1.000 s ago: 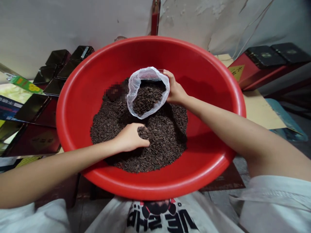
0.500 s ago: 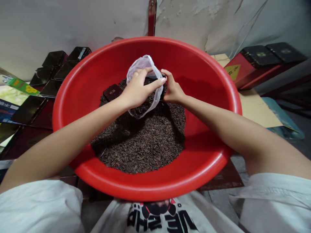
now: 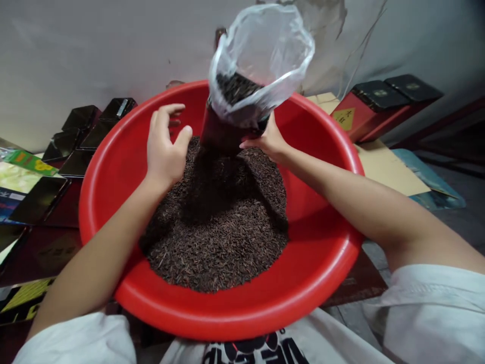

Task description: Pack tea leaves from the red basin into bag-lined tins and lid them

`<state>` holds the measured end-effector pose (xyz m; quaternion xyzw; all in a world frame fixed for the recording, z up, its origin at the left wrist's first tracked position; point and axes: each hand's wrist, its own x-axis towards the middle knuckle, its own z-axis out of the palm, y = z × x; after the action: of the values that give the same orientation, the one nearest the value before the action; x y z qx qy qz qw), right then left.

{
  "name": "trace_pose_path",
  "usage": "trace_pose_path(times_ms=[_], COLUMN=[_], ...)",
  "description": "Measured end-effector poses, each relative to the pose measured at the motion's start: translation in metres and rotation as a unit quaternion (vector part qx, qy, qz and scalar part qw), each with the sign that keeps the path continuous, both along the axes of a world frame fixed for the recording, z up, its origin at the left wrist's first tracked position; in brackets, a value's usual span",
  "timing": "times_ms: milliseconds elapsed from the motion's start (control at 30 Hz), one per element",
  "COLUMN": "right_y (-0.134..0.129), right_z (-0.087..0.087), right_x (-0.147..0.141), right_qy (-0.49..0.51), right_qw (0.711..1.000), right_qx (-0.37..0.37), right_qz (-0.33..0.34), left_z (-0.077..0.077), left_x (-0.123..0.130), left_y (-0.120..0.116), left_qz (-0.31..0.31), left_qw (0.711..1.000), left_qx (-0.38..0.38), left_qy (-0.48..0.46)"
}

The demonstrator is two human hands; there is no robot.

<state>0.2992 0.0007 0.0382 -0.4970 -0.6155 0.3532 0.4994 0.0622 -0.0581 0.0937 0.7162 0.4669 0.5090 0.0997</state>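
My right hand [image 3: 267, 139] grips a dark tea tin [image 3: 223, 132] by its right side, holding it tilted above the far part of the basin. A clear plastic bag [image 3: 271, 55] lines the tin, its mouth spread wide over the rim, with dark loose tea [image 3: 237, 87] inside. To the left of the tin, my left hand [image 3: 166, 149] hangs with fingers apart and nothing in it. Below both hands, a broad heap of dark tea leaves [image 3: 223, 247] covers the bottom of the red plastic basin [image 3: 227, 323].
Several dark lidded tins [image 3: 60, 146] stand left of the basin, near a green box [image 3: 28, 161]. At the right, two red tins with black lids [image 3: 379, 96] stand by a sheet of cardboard [image 3: 394, 169]. A pale wall [image 3: 113, 45] rises behind.
The tin and its bag have come up out of the basin, held by my right hand. My left hand has let go of the bag and moved left.
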Motion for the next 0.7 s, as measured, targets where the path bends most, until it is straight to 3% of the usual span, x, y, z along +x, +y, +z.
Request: trace_pose_path(times_ms=[133,267,467,567,700], right_y=[-0.020,-0.035,-0.041,-0.043,-0.046], right_z=[0.026,0.036,0.032,0.028,0.023], right_x=[-0.005,-0.003,-0.006,-0.007,-0.006], right_qy=[0.127,0.124,0.062,0.008,-0.040], right_qw=[0.977,0.960,0.983,0.985,0.976], right_qx=[-0.167,-0.246,-0.159,-0.113,-0.085], right_qz=[0.027,0.054,0.073,0.128,0.196], left_z=[-0.004,-0.002,-0.014,-0.017,-0.011], left_x=[-0.004,-0.005,-0.014,-0.017,-0.016], left_y=[0.007,0.004,0.015,0.021,0.018], left_qz=[-0.005,-0.048,-0.118,-0.179,-0.244], left_qw=[0.987,0.979,0.964,0.954,0.931], left_qx=[-0.158,-0.191,-0.234,-0.236,-0.237], left_qy=[0.021,0.053,0.050,0.049,0.131])
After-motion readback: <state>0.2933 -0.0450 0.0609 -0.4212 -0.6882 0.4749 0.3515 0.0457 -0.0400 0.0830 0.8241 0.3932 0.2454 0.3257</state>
